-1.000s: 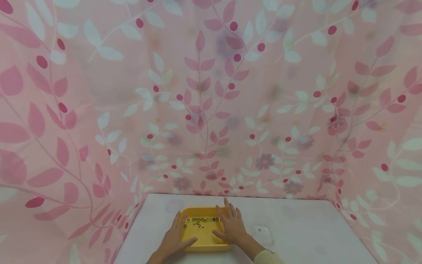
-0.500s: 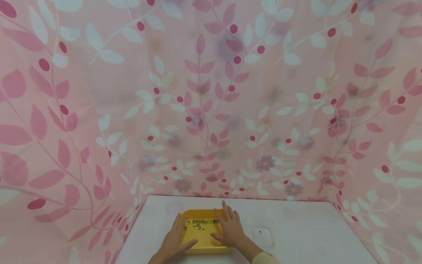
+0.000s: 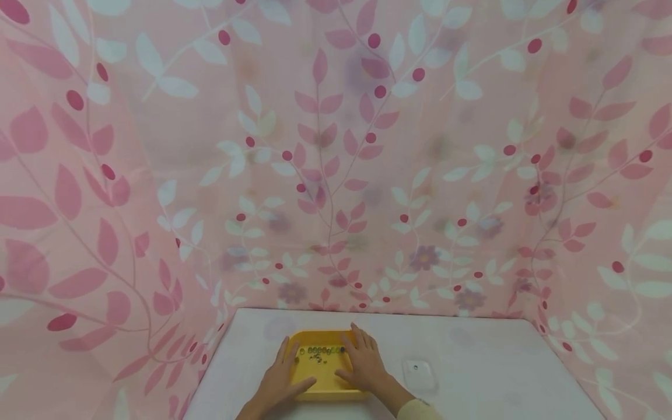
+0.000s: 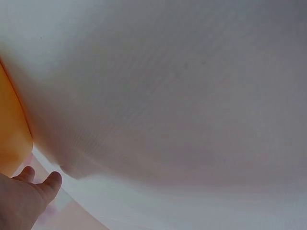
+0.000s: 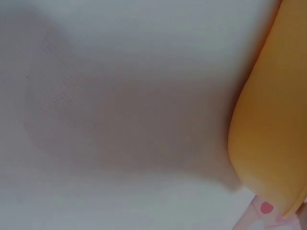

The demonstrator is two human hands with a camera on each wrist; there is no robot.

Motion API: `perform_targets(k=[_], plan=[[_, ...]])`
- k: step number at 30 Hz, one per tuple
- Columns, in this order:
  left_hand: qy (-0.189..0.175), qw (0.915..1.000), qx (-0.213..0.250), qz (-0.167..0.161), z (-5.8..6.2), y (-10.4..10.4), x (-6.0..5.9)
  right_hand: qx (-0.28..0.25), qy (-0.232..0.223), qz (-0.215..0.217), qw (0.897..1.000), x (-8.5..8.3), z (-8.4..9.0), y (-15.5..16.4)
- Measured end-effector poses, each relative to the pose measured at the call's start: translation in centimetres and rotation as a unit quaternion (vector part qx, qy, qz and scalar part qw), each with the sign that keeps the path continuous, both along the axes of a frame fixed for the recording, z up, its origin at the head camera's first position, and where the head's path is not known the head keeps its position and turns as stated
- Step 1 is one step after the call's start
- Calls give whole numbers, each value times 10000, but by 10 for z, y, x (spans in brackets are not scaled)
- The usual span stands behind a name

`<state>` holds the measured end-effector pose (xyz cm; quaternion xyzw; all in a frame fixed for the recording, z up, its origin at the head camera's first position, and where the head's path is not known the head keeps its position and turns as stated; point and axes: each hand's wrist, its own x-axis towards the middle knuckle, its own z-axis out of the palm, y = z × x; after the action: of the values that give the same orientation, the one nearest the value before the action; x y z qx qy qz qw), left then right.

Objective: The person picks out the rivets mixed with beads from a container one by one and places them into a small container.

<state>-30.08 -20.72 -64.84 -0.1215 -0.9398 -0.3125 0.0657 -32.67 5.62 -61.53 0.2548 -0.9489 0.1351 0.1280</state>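
Slightly nearer eight o'clock than half a second ago with the right hand (image 3: 366,366), fingertips most; hardly any other change. At nine o'clock on the yellow tray (image 3: 322,380), left hand (image 3: 277,375) with fingers straight, thumb well apart toward seven; firm contact with the wall, cannot tell. Between the hands, tray on the white table (image 3: 483,373), row of small glassy pieces (image 3: 315,350) toward twelve, loose cluster (image 3: 318,359) toward ten. Probably best for steadying: press evenly from both sides, keep level, avoid jolts liable to roll the pieces. At three, right hand with fingers straight, thumb apart; grip likewise unclear. Farther out at three, clear dish (image 3: 420,382): leave room beside. Widest room past the dish, two to four; patterned cloth (image 3: 325,146) close behind the far edge at twelve.
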Motion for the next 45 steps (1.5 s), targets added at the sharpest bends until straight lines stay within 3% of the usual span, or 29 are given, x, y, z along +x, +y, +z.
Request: perform_targets(k=[8, 11, 16, 20, 23, 30, 37, 45], plan=[[-75, 10000, 25, 54, -1, 1, 0, -719, -456, 298, 9959, -6, -4, -2], [-35, 10000, 49, 28, -1, 1, 1, -1001, -855, 321, 9908, -8, -1, -3], [-2, 10000, 27, 15, 1, 1, 1, -1833, -1671, 442, 9677, -12, 3, -6], [-31, 10000, 55, 19, 3, 0, 1, -2202, -2101, 521, 9511, -14, 3, -8], [-81, 9999, 74, 31, 3, 0, 1, -2224, -2263, 508, 9470, -15, 2, -9], [-107, 9999, 105, 72, 2, 2, 0, -1917, -2463, 431, 9491, -16, -4, -11], [-130, 9997, 230, 3, 0, 3, 1, -1598, -3071, 227, 9379, -14, -1, -11], [-120, 9998, 177, 37, -1, 1, -1, -1782, -3146, 143, 9322, -15, -3, -16]])
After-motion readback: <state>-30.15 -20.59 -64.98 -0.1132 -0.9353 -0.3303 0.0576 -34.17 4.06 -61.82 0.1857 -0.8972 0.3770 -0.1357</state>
